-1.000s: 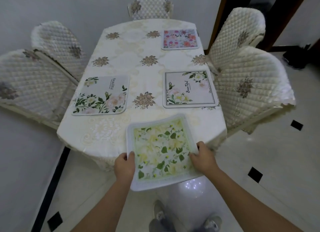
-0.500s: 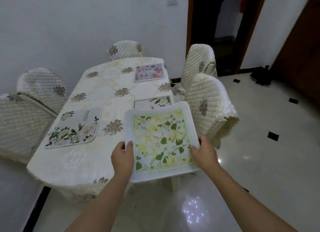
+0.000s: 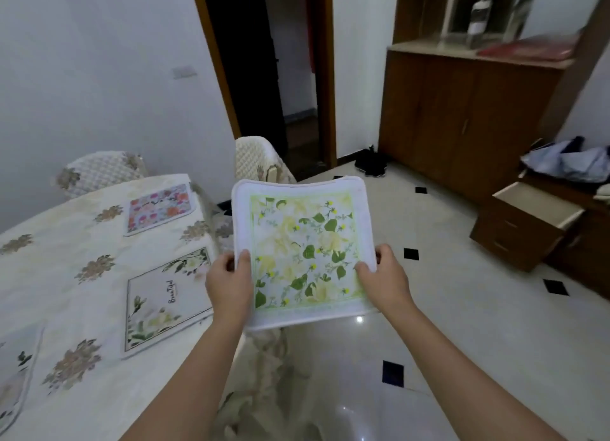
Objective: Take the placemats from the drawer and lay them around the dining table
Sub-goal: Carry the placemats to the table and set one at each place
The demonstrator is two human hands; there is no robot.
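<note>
I hold a white placemat with yellow flowers and green leaves (image 3: 305,252) flat in the air, off the table's right side. My left hand (image 3: 229,282) grips its left edge and my right hand (image 3: 384,277) grips its right edge. The dining table (image 3: 66,275), under a cream floral cloth, lies to the left. On it rest a pink-flowered placemat (image 3: 158,208), a white one with lettering (image 3: 165,297) and, at the lower left edge of the view, part of a third placemat (image 3: 15,371).
Quilted chairs (image 3: 255,158) stand behind and beside the table. A small brown drawer unit (image 3: 525,223) with its top drawer pulled open sits at the right, near a tall wooden cabinet (image 3: 462,120). A dark doorway (image 3: 264,71) opens behind. Glossy tiled floor (image 3: 445,325) spreads to the right.
The view has swung right and up, away from the table toward the cabinet and drawers. The yellow-green placemat has left the table's near end and now hangs over the floor beside the table.
</note>
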